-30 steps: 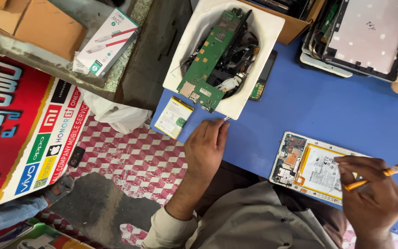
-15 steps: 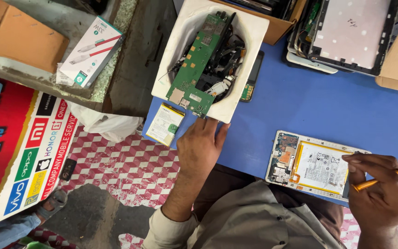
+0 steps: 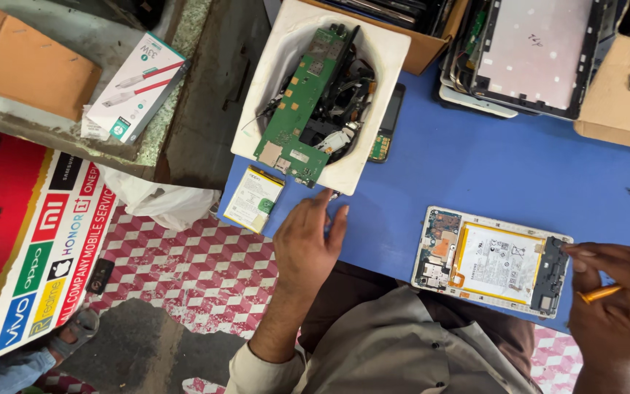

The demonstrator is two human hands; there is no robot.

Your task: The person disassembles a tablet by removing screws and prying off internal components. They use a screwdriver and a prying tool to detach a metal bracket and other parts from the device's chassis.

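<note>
moved: left hand [image 3: 306, 237] has slid back from the white tray [image 3: 395, 44] toward the near edge of the blue tabletop [image 3: 475, 164] and spread its fingers; right hand [image 3: 617, 303] stays at the opened tablet [image 3: 491, 261]
left hand: flat and open, fingers splayed, holding nothing; fingertips lie just short of the tray's near rim, beside the small battery [image 3: 254, 198] that sits at the tabletop's near left corner
right hand: fingers closed round a yellow-handled tool [image 3: 614, 290]; fingertips touch the tablet's right end; the tip of the tool is hidden by the hand, so i cannot tell whether it meets the tablet
tablet: lies face down with its back off, near the front edge of the tabletop, right of centre; a large white battery pack fills its middle, small boards at either end
tray: at the far left of the tabletop, holding a green circuit board [image 3: 302, 109] tilted against a tangle of black parts; a dark phone [image 3: 386, 122] is tucked under its right rim
far edge: stack of tablet shells [image 3: 534, 55] with screens and frames, cardboard box [image 3: 621, 102] at the far right corner
risk: the tablet sits close to the front edge with only one hand on it, so a firm push from the tool could shove it off; a slip of the tool onto the soft battery pack could pierce it; the small battery at the corner partly overhangs and a brush of the left wrist could knock it to the floor
</note>
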